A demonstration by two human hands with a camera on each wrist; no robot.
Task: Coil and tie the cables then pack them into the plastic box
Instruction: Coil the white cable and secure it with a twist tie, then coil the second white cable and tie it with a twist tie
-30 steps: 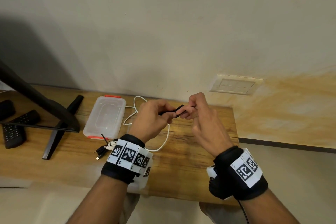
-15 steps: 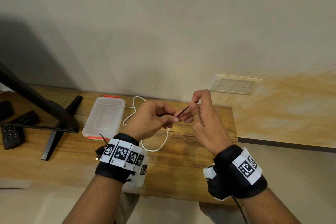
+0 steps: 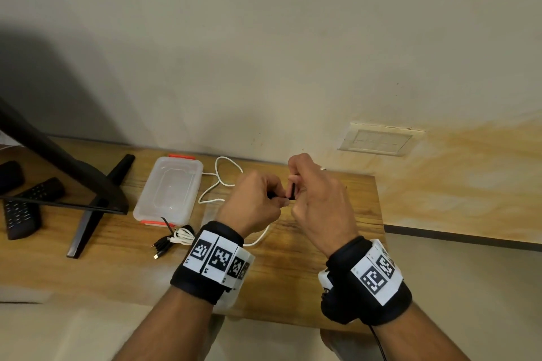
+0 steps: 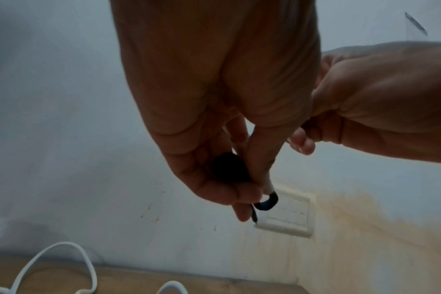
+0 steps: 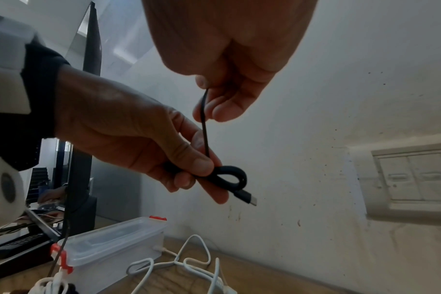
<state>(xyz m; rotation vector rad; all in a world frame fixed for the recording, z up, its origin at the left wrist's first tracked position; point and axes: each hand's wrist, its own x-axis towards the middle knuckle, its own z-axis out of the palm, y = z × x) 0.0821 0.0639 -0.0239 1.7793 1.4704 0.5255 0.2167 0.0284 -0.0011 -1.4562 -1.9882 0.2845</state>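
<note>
Above the tabletop (image 3: 308, 258), both hands work a black cable (image 5: 227, 177) in mid-air. The left hand (image 3: 252, 205) pinches a small folded coil of it between thumb and fingers, one loop and the plug poking out past the fingertips. The right hand (image 3: 319, 199) pinches a thin black strand (image 5: 204, 123), likely the tie, running up from the coil.

To do this well, I'd say the left thumb should stay firm on the loops so they don't spring open, while the right hand wraps the strand snugly round the bundle's waist, clear of the plug, and tucks or twists the end.

The box (image 3: 170, 187) sits lidded near the wall on the left, with a loose white cable (image 3: 217, 182) just beside it. A black and a white bundle (image 3: 176, 240) lie at its near end.
</note>
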